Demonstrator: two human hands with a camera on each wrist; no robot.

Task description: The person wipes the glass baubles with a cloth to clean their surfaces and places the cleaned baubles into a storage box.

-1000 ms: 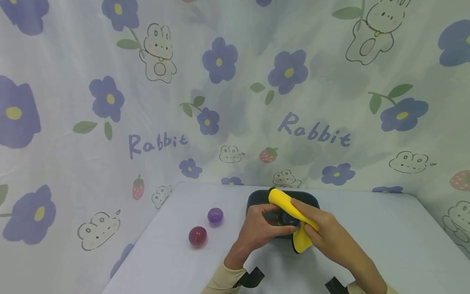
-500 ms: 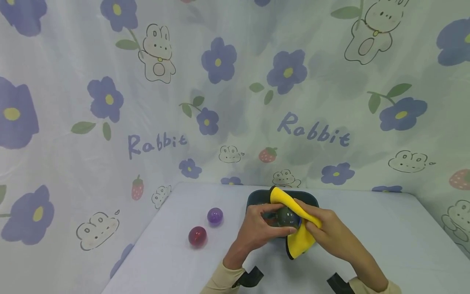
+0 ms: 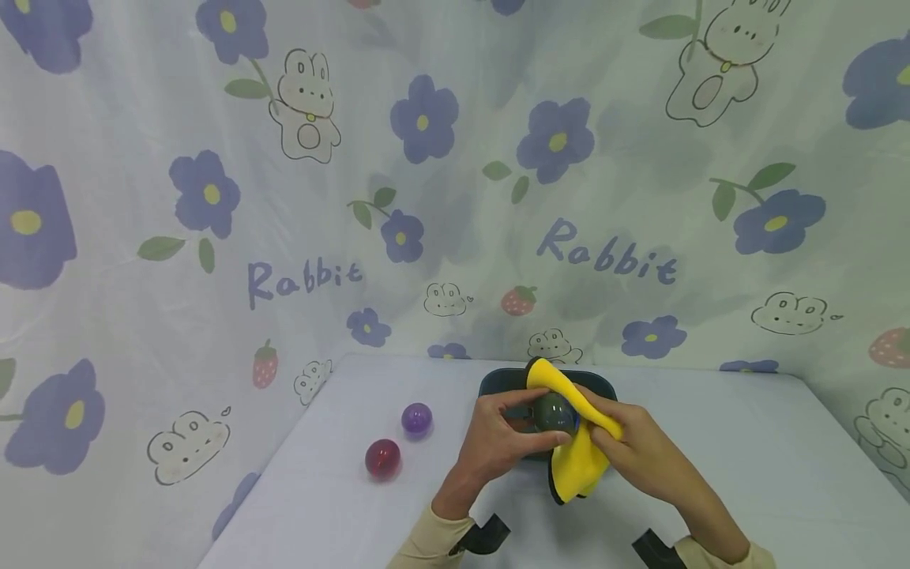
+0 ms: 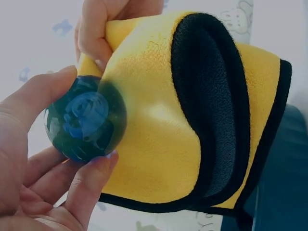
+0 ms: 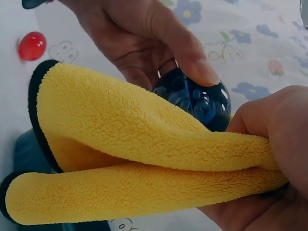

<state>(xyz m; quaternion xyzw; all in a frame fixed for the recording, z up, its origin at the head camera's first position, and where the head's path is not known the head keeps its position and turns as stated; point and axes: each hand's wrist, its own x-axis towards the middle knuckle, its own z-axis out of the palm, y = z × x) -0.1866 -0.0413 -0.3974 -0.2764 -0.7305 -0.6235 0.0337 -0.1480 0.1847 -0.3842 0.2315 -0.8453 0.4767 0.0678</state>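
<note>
A dark, see-through ball with a glossy surface is pinched between the thumb and fingers of my left hand, over the dark bin. My right hand grips a yellow cloth with black edging and a dark grey reverse side. The cloth lies folded against the right side of the ball, its lower part hanging down. In the left wrist view, the ball shows a bluish pattern, and the cloth covers its far edge. The right wrist view has the cloth's fold hiding the ball's lower part.
A dark teal bin stands under and behind the hands, its inside mostly hidden. To the left, a purple ball and a red ball rest on the white table. A patterned curtain hangs behind.
More of the ball shows, since the cloth has slid off its front toward the right. The cloth's lower corner hangs further down and left. The left hand has barely moved.
</note>
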